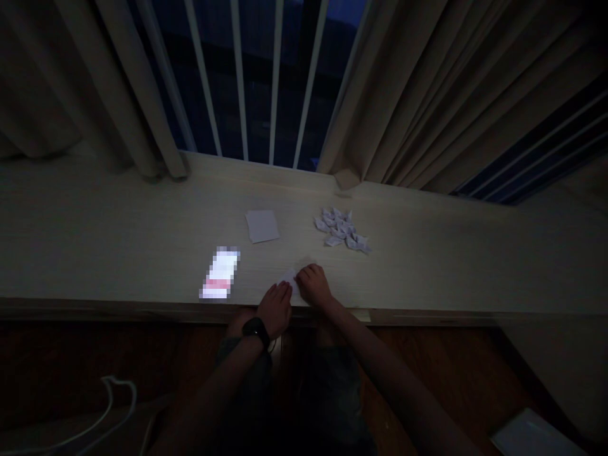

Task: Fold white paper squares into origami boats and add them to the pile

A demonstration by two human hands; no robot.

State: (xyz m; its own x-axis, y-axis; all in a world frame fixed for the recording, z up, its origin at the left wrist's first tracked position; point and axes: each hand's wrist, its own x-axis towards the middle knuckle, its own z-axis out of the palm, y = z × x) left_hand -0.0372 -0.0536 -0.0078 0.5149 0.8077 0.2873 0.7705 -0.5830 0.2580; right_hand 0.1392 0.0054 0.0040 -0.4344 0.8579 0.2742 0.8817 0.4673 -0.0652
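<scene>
A small piece of white paper (289,277) lies near the front edge of the sill, between my hands. My left hand (276,309), with a dark watch on its wrist, rests its outstretched fingers on the paper's left side. On the other side, my right hand (314,285) is closed, its curled fingers at the paper's right edge. The fingers hide much of the sheet, so its folds are hard to make out. Beyond the hands sit a stack of square paper sheets (263,227) and, to its right, a cluster of several small folded paper pieces (339,228).
A lit phone (220,272), its screen blurred, lies left of my hands on the pale sill (118,240). Curtains (399,95) hang beside a barred window at the back. A white cable (133,399) is low at the left; the room is dim.
</scene>
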